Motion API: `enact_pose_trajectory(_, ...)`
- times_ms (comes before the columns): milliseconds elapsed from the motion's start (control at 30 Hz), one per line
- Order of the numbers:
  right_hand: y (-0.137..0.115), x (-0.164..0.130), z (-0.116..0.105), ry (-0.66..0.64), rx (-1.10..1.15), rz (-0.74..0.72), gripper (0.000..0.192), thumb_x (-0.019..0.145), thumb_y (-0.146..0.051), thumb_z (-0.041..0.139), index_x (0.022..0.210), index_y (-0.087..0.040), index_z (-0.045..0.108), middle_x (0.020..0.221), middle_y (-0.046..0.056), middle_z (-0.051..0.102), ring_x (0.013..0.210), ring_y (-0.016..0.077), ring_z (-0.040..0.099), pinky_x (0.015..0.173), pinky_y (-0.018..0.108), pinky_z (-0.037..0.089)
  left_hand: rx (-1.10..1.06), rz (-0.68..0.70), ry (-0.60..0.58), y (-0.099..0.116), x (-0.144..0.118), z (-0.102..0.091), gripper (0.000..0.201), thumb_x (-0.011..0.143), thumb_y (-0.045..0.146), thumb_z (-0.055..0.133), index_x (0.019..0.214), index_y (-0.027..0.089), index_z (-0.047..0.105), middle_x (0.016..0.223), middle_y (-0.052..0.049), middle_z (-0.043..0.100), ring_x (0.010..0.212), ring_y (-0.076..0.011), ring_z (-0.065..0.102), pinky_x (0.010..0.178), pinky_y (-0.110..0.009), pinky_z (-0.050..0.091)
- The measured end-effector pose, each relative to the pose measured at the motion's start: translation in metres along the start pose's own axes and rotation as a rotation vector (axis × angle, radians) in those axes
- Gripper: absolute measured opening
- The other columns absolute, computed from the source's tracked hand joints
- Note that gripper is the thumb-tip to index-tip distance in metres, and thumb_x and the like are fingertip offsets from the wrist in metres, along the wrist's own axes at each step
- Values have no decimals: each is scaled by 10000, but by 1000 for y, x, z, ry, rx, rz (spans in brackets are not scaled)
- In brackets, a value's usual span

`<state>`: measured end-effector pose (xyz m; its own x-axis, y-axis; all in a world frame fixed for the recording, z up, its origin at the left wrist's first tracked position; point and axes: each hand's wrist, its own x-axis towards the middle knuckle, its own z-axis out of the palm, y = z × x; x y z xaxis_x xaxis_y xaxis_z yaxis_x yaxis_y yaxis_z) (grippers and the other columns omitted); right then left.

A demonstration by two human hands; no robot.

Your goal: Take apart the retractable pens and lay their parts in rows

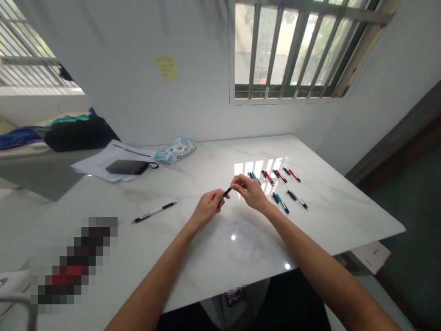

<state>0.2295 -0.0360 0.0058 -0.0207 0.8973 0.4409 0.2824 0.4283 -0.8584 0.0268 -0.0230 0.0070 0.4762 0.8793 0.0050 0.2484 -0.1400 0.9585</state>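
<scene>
A slim pen (226, 192), dark with a bit of blue near its lower end, spans the gap between my two hands above the white table. My left hand (209, 205) is closed around the lower end. The fingertips of my right hand (251, 190) pinch its upper end; whether they grip a separate part there is too small to tell. Just beyond and right of my right hand lie several pen parts in small groups: a teal barrel (283, 202), a clear and black barrel (296, 199), and a red barrel (294, 175), each beside dark pieces.
A whole black-and-white pen (155, 212) lies left of my hands. Further back are papers (98, 158) with a black phone-like object (127, 167) and a blue-white plastic packet (176, 151). The marble-patterned table (365, 214) meets a wall with a barred window at the back.
</scene>
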Motion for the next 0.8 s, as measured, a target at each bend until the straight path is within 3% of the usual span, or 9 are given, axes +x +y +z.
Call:
enact_pose_trajectory(267,-11,-9,-28,-60,78,-26,300,893,-519,758,863,-221,738,868,27,717,824,178,661,818,343,567,-340,-181,-242,6,-5,11,504,912,680,575,914,178,613,613,81,300,470,-58,186,442,-200,132)
enact_pose_trajectory(433,-15,-16,-34,-71,81,17,319,895,-540,739,898,-221,738,894,38,729,831,188,657,794,340,551,-383,-149,-341,6,-10,19,479,890,668,655,902,196,570,614,104,211,488,-62,138,444,-201,122)
enact_pose_trajectory(567,-16,-21,-29,-147,49,87,385,869,-586,752,863,-210,670,838,16,676,768,161,606,705,291,506,-310,-63,-276,2,-9,26,471,913,671,604,880,205,540,562,111,236,473,-73,155,445,-215,162)
enact_pose_trajectory(667,-18,-24,-23,-42,-77,121,489,914,-623,681,704,-213,518,639,-45,479,605,117,432,569,263,359,-122,27,-233,0,-10,28,429,962,619,539,885,198,576,542,88,325,484,-97,276,489,-234,249)
enact_pose_trajectory(800,-22,-27,-18,-12,-269,94,616,963,-616,603,583,-222,321,551,-61,281,557,106,305,553,291,254,236,230,-105,2,-13,28,377,998,530,520,855,197,624,639,45,485,597,-122,422,611,-262,314)
